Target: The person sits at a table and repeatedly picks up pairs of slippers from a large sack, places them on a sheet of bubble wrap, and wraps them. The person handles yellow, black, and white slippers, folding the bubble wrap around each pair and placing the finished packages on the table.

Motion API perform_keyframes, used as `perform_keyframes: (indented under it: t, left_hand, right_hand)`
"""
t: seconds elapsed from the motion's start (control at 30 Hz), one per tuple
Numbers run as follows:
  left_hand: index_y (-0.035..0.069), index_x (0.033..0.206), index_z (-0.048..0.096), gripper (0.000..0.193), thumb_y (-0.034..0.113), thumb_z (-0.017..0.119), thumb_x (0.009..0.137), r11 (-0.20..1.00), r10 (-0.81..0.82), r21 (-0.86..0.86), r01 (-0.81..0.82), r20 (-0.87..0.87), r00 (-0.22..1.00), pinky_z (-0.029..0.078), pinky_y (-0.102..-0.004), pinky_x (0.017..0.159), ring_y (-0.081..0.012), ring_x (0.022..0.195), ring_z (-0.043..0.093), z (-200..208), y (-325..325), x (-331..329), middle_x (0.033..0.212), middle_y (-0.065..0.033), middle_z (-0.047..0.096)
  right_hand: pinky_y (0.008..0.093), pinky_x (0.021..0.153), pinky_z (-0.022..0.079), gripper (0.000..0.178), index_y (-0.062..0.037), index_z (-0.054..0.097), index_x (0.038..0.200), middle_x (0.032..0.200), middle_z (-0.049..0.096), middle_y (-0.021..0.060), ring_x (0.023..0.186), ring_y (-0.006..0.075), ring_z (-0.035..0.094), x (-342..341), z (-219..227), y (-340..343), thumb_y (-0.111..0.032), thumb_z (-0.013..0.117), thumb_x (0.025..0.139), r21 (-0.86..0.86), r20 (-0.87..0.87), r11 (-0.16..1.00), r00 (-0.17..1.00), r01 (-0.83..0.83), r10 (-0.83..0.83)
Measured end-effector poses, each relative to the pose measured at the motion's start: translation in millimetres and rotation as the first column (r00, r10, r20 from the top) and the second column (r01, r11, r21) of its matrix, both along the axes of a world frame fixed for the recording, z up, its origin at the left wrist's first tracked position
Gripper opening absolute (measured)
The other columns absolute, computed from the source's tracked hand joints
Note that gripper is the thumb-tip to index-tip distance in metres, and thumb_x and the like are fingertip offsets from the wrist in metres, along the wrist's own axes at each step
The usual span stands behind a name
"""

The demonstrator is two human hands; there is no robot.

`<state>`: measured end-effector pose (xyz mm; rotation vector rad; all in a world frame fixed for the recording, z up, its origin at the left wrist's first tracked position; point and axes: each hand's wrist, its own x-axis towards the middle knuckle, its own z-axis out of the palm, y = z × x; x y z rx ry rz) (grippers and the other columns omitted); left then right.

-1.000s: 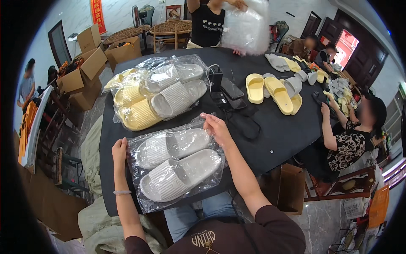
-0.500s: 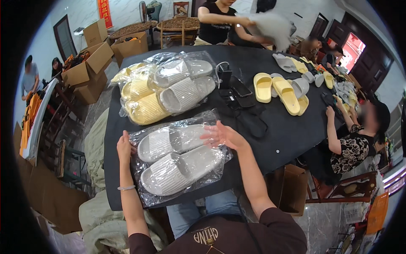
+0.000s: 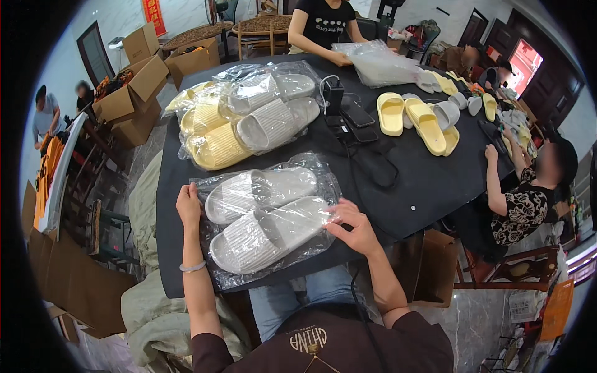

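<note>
A pair of light grey slippers (image 3: 247, 242) lies side by side in a clear plastic bag (image 3: 280, 271) at the table's near edge. My left hand (image 3: 188, 204) has its fingers closed on the bag's left edge. At the right side, my right hand (image 3: 353, 225) pinches the plastic by the heel of the nearer slipper, its fingers bent. Just beyond lie more bagged slippers, yellow ones (image 3: 221, 147) and grey ones (image 3: 268, 126), under shiny film.
Right of the bagged pairs are a black phone (image 3: 357, 114), a charger block (image 3: 333, 93) and a dark strap. Loose yellow slippers (image 3: 425, 126) lie farther right. Across the black table (image 3: 429, 180) a person handles a stack of clear bags (image 3: 379, 62); another sits at right. Cardboard boxes (image 3: 127, 99) stand left.
My right hand has gone from spread fingers over the farther slipper's heel to a pinch at the nearer one's heel. The person across has lowered the clear bags to the table.
</note>
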<state>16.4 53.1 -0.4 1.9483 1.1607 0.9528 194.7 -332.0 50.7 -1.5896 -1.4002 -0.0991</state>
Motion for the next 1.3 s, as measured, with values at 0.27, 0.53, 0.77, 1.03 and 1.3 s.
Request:
perform_keyframes:
  t: [0.27,0.53,0.77,1.03,1.3]
  left_hand:
    - [0.003,0.086,0.060,0.032,0.032,0.052,0.094,0.990,0.078,0.127,-0.063,-0.117,0.990,0.047,-0.0424,0.064,-0.0353,0.070,0.063,-4.4,1.2,1.0,0.076,-0.0186,0.063]
    - [0.006,0.089,0.063,0.032,0.037,0.054,0.093,0.997,0.068,0.044,-0.063,-0.112,0.991,0.047,-0.0447,0.069,-0.0394,0.080,0.062,-5.4,-1.7,0.5,0.081,-0.0187,0.065]
    - [0.003,0.094,0.062,0.035,0.036,0.050,0.095,0.984,0.018,0.175,0.022,-0.226,0.974,0.047,-0.0428,0.073,-0.0392,0.080,0.060,-13.7,7.2,0.3,0.087,-0.0207,0.063]
    - [-0.002,0.097,0.063,0.039,0.036,0.051,0.095,0.965,-0.109,0.208,0.158,-0.231,0.967,0.046,-0.0384,0.072,-0.0305,0.077,0.062,-41.0,39.0,-1.6,0.085,-0.0170,0.065]
    - [-0.003,0.090,0.062,0.038,0.033,0.052,0.096,0.959,-0.127,0.231,0.167,-0.180,0.975,0.043,-0.0319,0.056,-0.0149,0.057,0.053,-37.1,35.0,-1.6,0.068,-0.0082,0.061]
  right_hand:
    - [0.0192,0.051,0.038,0.014,-0.0012,0.061,0.089,0.061,0.056,-0.0030,0.055,0.0012,0.046,-19.4,-23.0,-3.6,-0.006,0.071,0.081,-0.084,-0.497,0.943,0.807,0.321,-0.319]
    - [0.0157,0.049,0.033,0.025,0.0013,0.060,0.115,0.073,0.059,-0.0021,0.056,-0.0001,0.043,-26.5,-33.1,-22.4,-0.006,0.060,0.091,0.022,-0.695,0.887,0.645,0.462,-0.319]
    - [0.0176,0.053,0.040,0.021,-0.0040,0.064,0.112,0.083,0.066,0.0009,0.061,0.0017,0.049,-38.6,-13.6,-56.1,-0.012,0.055,0.094,-0.105,-0.656,0.860,0.615,0.500,-0.438]
    - [0.0193,0.057,0.041,0.019,-0.0043,0.065,0.109,0.078,0.065,-0.0001,0.065,0.0028,0.053,-55.5,-8.8,-85.5,-0.013,0.056,0.094,-0.088,-0.678,0.854,0.597,0.512,-0.428]
    - [0.0165,0.051,0.036,0.022,-0.0051,0.064,0.112,0.078,0.062,-0.0025,0.057,0.0003,0.044,-52.5,-4.7,-74.7,-0.015,0.054,0.095,-0.029,-0.676,0.877,0.637,0.480,-0.371]
